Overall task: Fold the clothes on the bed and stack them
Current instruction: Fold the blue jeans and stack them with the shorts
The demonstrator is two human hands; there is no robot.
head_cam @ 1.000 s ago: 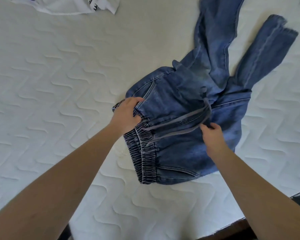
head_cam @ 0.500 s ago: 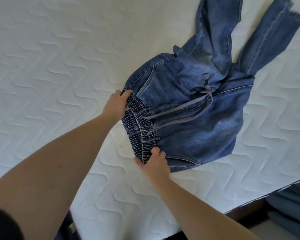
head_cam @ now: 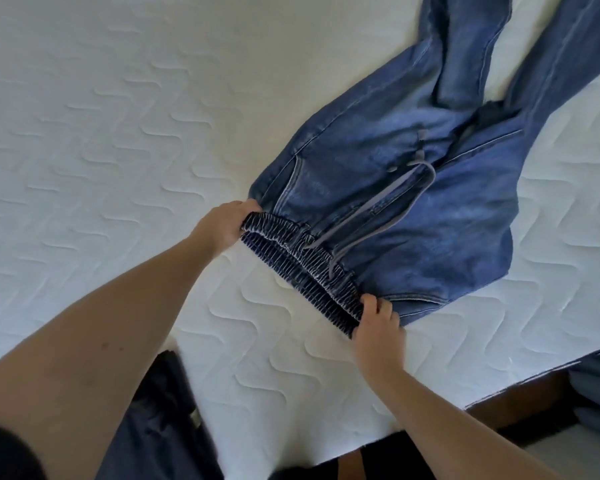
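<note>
A pair of blue denim jeans with an elastic waistband and a grey drawstring lies on the white quilted mattress. Its legs run off toward the top right corner. My left hand grips the far end of the waistband. My right hand grips the near end, fingers curled over the gathered edge. The waistband is stretched between both hands.
The mattress edge runs along the lower right, with a dark bed frame and blue-grey fabric below it. My own dark clothing shows at the bottom. A sliver of white cloth sits at the top left edge.
My right hand left the drawstring area and took the near end of the waistband. Both hands pulled the waistband straight and the jeans spread out longer toward the top right.
</note>
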